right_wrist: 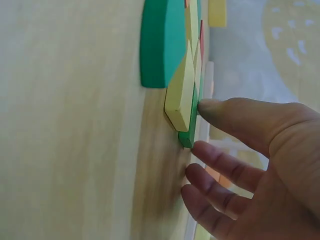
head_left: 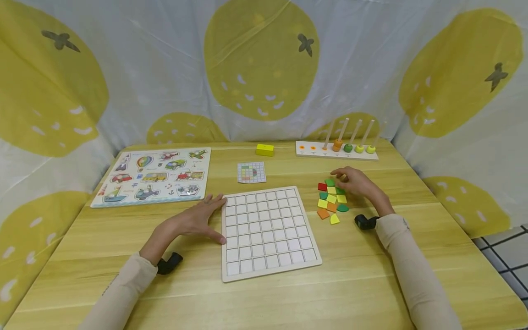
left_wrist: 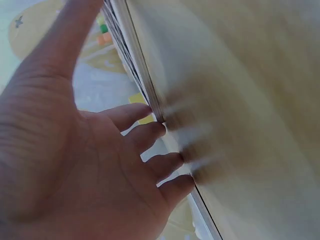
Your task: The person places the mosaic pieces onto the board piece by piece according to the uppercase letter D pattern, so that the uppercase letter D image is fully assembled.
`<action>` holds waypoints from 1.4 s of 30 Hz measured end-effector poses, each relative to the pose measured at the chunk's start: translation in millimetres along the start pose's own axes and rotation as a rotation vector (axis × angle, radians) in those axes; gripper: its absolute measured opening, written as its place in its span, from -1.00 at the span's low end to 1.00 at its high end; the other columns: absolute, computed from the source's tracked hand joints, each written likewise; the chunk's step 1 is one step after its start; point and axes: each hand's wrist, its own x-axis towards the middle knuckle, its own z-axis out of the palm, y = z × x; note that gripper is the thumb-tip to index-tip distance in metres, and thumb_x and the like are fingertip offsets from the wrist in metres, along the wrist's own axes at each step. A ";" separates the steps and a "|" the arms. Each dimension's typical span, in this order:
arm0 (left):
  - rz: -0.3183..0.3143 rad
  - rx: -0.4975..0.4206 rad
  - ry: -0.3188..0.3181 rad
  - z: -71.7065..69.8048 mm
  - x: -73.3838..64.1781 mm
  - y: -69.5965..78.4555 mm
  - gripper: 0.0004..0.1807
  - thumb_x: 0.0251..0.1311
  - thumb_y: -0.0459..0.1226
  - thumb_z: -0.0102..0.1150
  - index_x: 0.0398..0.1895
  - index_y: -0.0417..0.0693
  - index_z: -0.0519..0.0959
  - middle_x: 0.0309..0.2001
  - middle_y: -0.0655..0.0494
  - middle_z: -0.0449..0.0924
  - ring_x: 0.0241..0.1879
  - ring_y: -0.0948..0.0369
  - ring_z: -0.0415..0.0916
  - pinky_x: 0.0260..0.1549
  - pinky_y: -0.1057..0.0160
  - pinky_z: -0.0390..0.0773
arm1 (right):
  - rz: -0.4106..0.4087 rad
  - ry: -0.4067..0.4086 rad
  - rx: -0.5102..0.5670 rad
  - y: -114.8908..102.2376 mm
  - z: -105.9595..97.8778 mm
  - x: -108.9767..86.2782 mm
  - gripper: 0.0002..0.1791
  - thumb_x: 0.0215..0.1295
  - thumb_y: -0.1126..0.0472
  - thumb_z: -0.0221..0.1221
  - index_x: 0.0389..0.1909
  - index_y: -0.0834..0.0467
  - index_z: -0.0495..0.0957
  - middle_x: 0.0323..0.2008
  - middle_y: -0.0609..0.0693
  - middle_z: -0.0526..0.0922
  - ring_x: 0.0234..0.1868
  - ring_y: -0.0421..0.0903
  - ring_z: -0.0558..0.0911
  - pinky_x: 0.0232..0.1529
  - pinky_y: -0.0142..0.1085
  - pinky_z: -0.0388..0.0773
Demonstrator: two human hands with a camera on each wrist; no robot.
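Tile sides: the right wrist view shows the coloured tiles from the side, their thickness plain; the head view gives mostly top faces, right of centre.
Grid board: the head view shows the white squares of the wooden grid board, lower centre of the frame; the left wrist view catches only a thin edge.
Upper left: vehicle picture puzzle, lying flat.
Upper centre: yellow block, with a gridded pattern card below it in the frame, just above the grid board.
Upper right: peg stacker with orange, green and yellow rings.
In the way: the right hand hides part of a green tile from the head view.
Left hand: the left hand has thumb and fingers spread, tips touching the board's left edge; it grips nothing.
Right hand: fingers loosely bent, thumb and forefinger apart at the green tile on the cluster's upper right; whether the thumb presses on it, I cannot tell.
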 end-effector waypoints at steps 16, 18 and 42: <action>0.007 0.014 0.021 -1.6 3.1 -2.1 0.28 -0.20 0.23 0.44 0.51 -0.15 -0.01 0.52 -0.13 -0.18 0.47 -0.23 -0.41 0.28 -0.36 -0.08 | 0.018 0.013 -0.031 -0.2 -1.4 5.4 -0.70 0.33 0.30 0.13 0.04 0.31 0.58 -0.05 0.29 0.46 -0.10 0.20 0.53 -0.08 0.06 0.47; 0.005 0.015 0.021 -1.9 2.9 -2.1 0.28 -0.20 0.23 0.43 0.51 -0.15 -0.01 0.53 -0.13 -0.19 0.47 -0.23 -0.41 0.28 -0.36 -0.07 | 0.014 0.020 -0.037 0.3 -1.2 6.4 -0.71 0.35 0.31 0.11 0.03 0.31 0.58 -0.06 0.30 0.46 -0.10 0.21 0.52 -0.07 0.07 0.46; 0.004 0.045 0.025 3.6 2.4 -3.5 0.28 -0.20 0.25 0.42 0.50 -0.18 0.01 0.52 -0.16 -0.18 0.46 -0.25 -0.38 0.29 -0.34 -0.07 | 0.043 -0.089 -0.015 -8.6 -3.2 0.2 -0.64 0.20 0.35 0.14 0.04 0.32 0.56 0.09 0.38 0.36 0.05 0.35 0.47 0.03 0.13 0.43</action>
